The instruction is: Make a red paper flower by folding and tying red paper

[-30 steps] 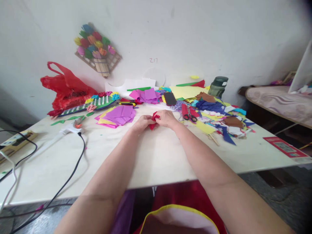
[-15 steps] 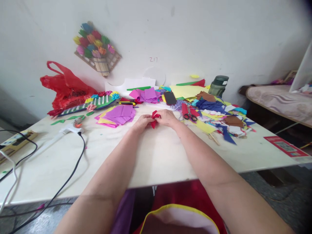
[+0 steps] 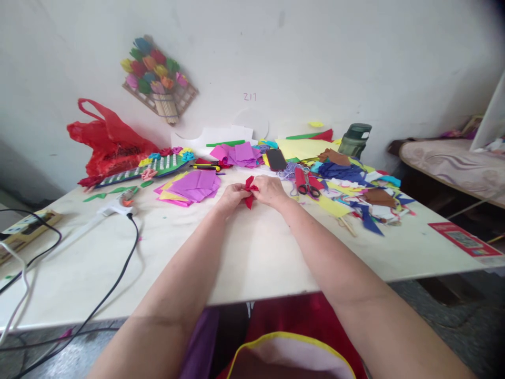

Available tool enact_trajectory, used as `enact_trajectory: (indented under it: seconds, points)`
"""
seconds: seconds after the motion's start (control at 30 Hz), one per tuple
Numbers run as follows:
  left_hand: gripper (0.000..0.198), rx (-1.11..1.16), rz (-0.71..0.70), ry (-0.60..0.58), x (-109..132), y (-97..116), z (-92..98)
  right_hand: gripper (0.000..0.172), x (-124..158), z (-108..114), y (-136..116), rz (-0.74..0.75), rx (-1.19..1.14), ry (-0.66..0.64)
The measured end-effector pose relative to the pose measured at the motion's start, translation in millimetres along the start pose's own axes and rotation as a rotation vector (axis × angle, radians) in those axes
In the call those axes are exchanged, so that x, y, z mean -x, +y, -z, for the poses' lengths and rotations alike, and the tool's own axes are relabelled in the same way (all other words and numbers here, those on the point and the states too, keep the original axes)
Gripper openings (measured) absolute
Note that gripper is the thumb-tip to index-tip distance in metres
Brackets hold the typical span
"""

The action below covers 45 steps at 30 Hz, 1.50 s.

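Note:
A small piece of folded red paper [image 3: 249,200] is pinched between both hands, just above the middle of the white table [image 3: 252,252]. My left hand [image 3: 233,197] grips its left side, fingers closed. On the other side my right hand [image 3: 271,189] is closed on it too, with the back of the hand hiding most of its fingertips. The paper's pointed ends stick out above and below the fingers. To the left lies a stack of purple, pink and yellow paper squares [image 3: 193,185]. Black-handled scissors [image 3: 308,189] rest on red paper right of my right hand.
Heaped paper scraps [image 3: 366,195] cover the table's right side, with a green bottle [image 3: 355,141] behind. A phone [image 3: 276,159] lies at the back. A white glue gun [image 3: 116,207] trails a black cable [image 3: 122,273] at left, near a red plastic bag [image 3: 108,142].
Both hands stay in nearly the same place on the red paper. My right fingers have shifted slightly around it, and the whole view has moved a little.

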<state>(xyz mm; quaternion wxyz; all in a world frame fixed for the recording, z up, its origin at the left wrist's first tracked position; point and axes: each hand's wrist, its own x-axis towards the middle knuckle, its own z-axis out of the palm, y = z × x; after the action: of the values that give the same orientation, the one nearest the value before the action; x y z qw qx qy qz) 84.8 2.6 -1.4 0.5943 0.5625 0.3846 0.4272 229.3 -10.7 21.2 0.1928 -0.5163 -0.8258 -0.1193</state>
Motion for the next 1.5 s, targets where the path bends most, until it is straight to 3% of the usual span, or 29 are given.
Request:
enact_trajectory:
  seconds: [0.2,0.43,0.6,0.73,1.1,1.3,1.5]
  points:
    - [0.025,-0.025,-0.051,0.030,1.0,2.1,-2.7,0.024,-0.7,-6.0,1.6,0.032,0.006,0.041]
    - [0.021,-0.140,-0.081,0.050,4.1,2.9,-5.8,0.022,-2.2,-0.6,6.0,0.022,-0.110,-0.029]
    - [0.020,-0.171,-0.054,-0.062,6.0,2.3,-6.2,0.016,-2.9,-6.1,22.2,-0.103,-0.396,-0.088]
    - [0.020,-0.132,-0.011,-0.119,7.5,3.7,-6.5,0.018,-2.6,-14.3,31.6,-0.117,-0.654,-0.158]
    - [0.022,0.065,0.007,-0.157,1.0,-3.3,3.6,0.020,-1.1,-6.0,18.1,-0.143,-0.423,-0.030]
    - [0.025,0.125,0.013,-0.143,2.6,-0.2,3.2,0.017,-3.6,-15.6,20.9,-0.112,-0.560,0.027]
    - [0.031,0.142,-0.003,-0.157,4.4,0.9,2.0,0.016,-6.2,-27.5,23.5,-0.151,-0.760,0.002]
